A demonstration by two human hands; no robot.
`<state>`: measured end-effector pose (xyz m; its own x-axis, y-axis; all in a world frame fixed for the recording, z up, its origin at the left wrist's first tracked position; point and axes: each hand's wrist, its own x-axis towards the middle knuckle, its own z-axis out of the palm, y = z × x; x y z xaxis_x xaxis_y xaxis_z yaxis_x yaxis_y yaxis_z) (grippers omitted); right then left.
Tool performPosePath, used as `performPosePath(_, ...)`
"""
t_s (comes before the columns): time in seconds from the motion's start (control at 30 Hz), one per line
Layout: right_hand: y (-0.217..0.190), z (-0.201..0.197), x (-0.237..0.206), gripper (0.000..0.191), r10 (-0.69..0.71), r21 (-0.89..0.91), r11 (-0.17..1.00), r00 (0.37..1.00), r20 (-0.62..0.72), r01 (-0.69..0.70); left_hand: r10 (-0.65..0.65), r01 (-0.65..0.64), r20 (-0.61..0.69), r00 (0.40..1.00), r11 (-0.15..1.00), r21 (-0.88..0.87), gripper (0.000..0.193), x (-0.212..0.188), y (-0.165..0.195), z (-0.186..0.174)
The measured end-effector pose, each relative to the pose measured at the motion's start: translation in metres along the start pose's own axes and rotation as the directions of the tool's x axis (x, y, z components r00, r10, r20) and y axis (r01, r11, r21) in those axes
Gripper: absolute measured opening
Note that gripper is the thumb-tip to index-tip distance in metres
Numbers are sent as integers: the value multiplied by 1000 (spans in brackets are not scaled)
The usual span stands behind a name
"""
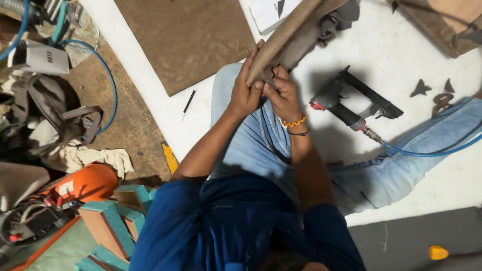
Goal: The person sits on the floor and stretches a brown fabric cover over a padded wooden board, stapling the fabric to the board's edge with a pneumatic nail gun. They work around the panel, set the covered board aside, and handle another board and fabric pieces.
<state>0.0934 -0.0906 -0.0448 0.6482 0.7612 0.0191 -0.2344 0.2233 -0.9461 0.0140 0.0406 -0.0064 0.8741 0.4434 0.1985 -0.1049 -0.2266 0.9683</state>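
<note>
Fingers (257,85) of left hand (246,93) and right hand (283,95) clenched together on the lower end of a brown fabric-wrapped piece (286,35), held above the lap. Seemingly mid-step: pulling the covering taut. Probably calls next for a firm pinch and fastening. Right of the piece, on the white floor (401,45), a black pneumatic stapler (351,100); left of the piece, a brown sheet (186,40).

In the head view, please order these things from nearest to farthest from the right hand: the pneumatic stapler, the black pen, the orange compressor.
From the right hand:
1. Pneumatic stapler, on the white sheet just beside that hand.
2. Black pen, on the white sheet beyond the left hand.
3. Orange compressor, far off at the lower left.
</note>
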Motion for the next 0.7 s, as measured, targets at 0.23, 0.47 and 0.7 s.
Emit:
performPosePath(0.23,-16,-31,-14,15,-150,-475,860,982,113,186,65,-65,-25,998,997,30,66,-2,-18,9)
performPosePath(0.47,-40,-133,-100,52,-5,-981,-129,990,-144,-143,45,-43,-45,998,998,54,60,-2,-11,11)
performPosePath(0.7,-23,-151,-104,25,-60,-952,-294,996,-66,-81,55,-51,-47,997,995,92,60,-1,-2,11)
